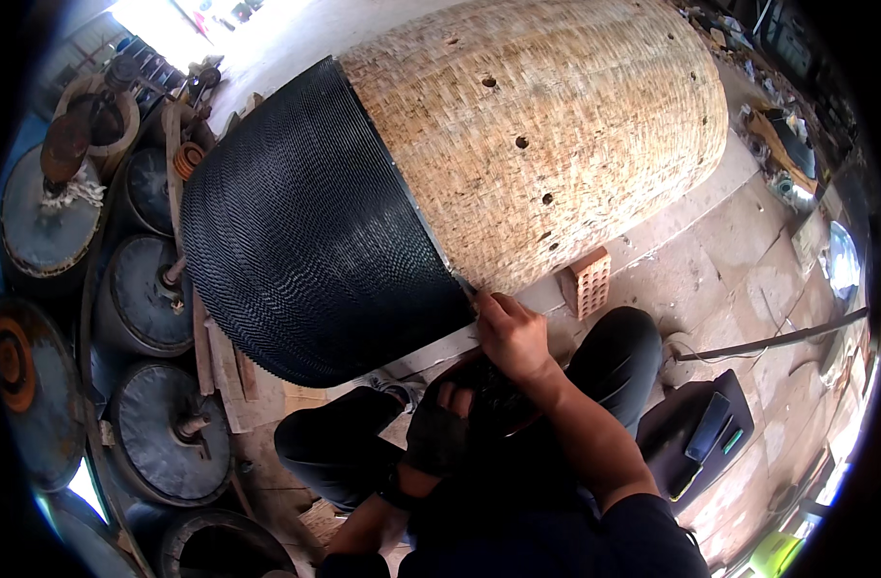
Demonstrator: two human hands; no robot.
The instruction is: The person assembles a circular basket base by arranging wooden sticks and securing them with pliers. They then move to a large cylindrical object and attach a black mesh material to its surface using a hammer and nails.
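Note:
A large drum [594,106] with a mottled tan, wood-like surface and a row of holes lies on its side in front of me. Tight rows of black ribbed strip [305,222] wrap its left part, ending in a thin pale edge line. At the lower end of that edge, my right hand [513,332] is closed in a pinch on the black strip, right against the drum. Lower down, over my lap, my left hand [440,429] wears a dark fingerless glove. Its fingers are curled beside a dark mass; what they hold is lost in shadow.
Several rollers [166,429] with grey round ends and shafts crowd the left side, by wooden boards [230,371]. A red perforated brick [587,281] stands against the drum's underside. At right are a metal bar [777,339] and a black case [696,433] with a phone-like object on it.

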